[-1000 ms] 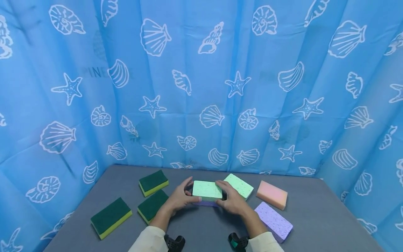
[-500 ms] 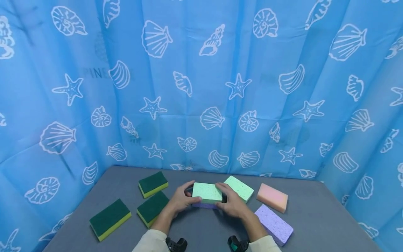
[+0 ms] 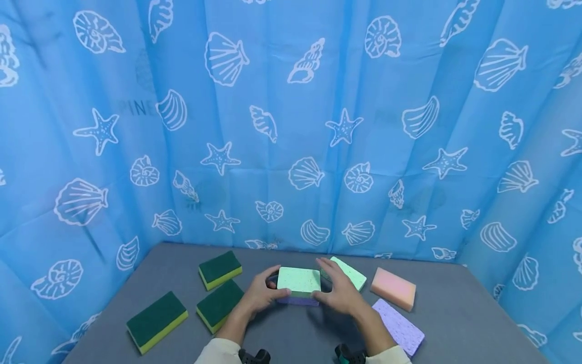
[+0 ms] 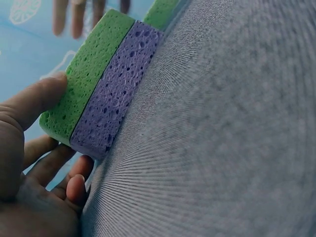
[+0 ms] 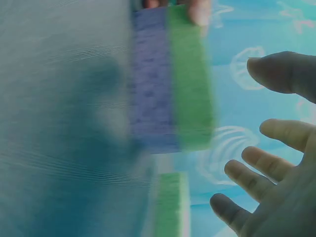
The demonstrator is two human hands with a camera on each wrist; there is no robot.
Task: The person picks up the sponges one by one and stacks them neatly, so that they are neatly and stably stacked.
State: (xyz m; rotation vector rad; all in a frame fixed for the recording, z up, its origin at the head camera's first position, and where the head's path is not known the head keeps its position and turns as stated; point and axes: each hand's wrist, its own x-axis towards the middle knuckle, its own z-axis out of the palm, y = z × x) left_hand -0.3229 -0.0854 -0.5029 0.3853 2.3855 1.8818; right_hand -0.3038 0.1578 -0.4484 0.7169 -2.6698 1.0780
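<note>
A green sponge (image 3: 299, 280) lies flat on top of a purple sponge (image 3: 297, 301) at the middle of the table, their edges lined up. My left hand (image 3: 263, 292) holds the green sponge at its left end; in the left wrist view its thumb (image 4: 42, 98) presses the green side while the other fingers reach round the end of the stack. On the right, my right hand (image 3: 340, 289) stands apart from the stack, its fingers (image 5: 252, 180) spread and straight in the right wrist view, with nothing in them. Behind it lies another green sponge (image 3: 351, 273), partly hidden.
Several yellow sponges with dark green tops lie on the left, such as a scouring sponge (image 3: 156, 322) near the table's left side. To the right are a pink sponge (image 3: 393, 288) and a second purple sponge (image 3: 399, 326). A blue shell-print curtain (image 3: 282, 126) hangs behind the grey table (image 3: 459, 313).
My right hand has let go of the green sponge's right end and drawn off to the right, its fingers spreading. My left hand stays at the stack, which keeps its place.
</note>
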